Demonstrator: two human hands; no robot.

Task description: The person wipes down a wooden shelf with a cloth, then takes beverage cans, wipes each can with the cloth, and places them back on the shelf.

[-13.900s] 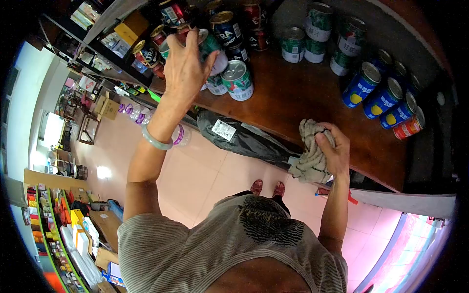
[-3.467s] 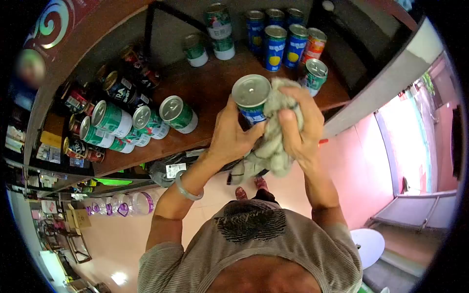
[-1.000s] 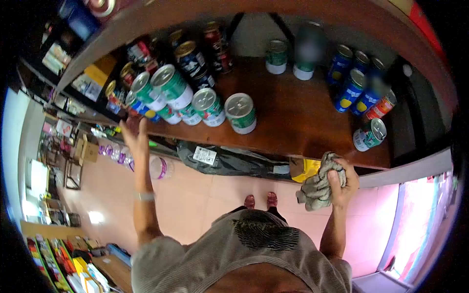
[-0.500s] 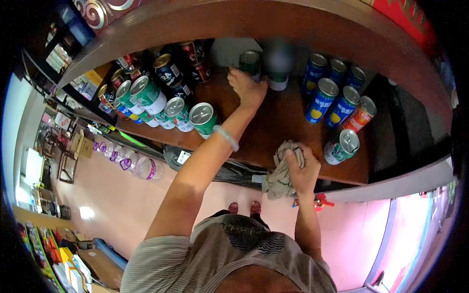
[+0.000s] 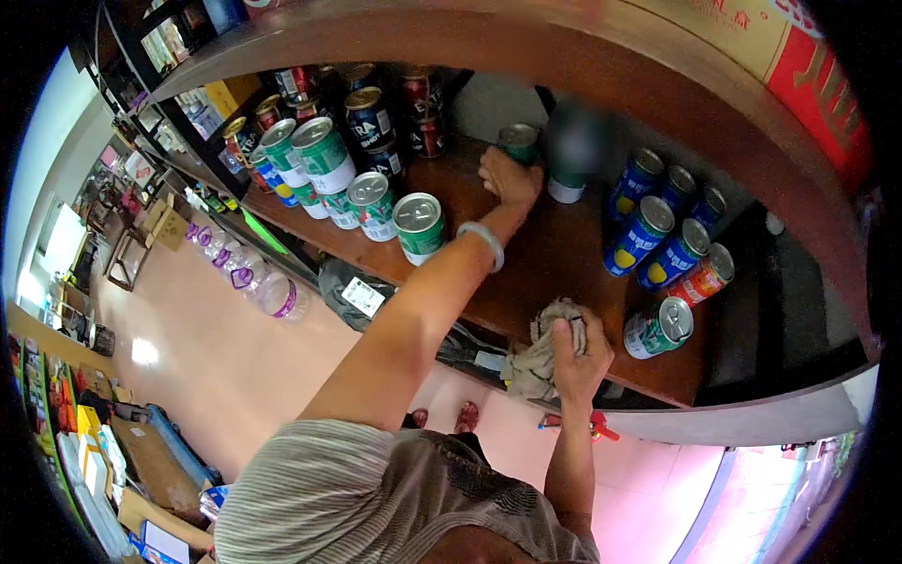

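Note:
My left hand (image 5: 511, 180), with a pale bangle at its wrist, reaches deep onto the brown shelf (image 5: 521, 258). Its fingers are curled round the lower part of a green can (image 5: 519, 139), which hides the grip partly. Just right of that can stands another green and white can (image 5: 566, 188), its upper part blurred. My right hand (image 5: 583, 362) is closed on a crumpled beige cloth (image 5: 537, 362) at the shelf's front edge. A green can (image 5: 419, 226) stands near my left forearm. A tilted-looking green and white can (image 5: 660, 329) stands right of the cloth.
Blue cans (image 5: 639, 235) and an orange can (image 5: 703, 274) stand on the right. Stacked green cans (image 5: 321, 155) and dark cans (image 5: 369, 120) fill the left. A thick upper board (image 5: 564, 47) overhangs my hands. Large clear bottles (image 5: 272, 291) stand on the floor.
The view has turned and shifted, so the shelf appears lower and tilted. My left hand stays at the same green can, and my right hand still holds the cloth near the front edge.

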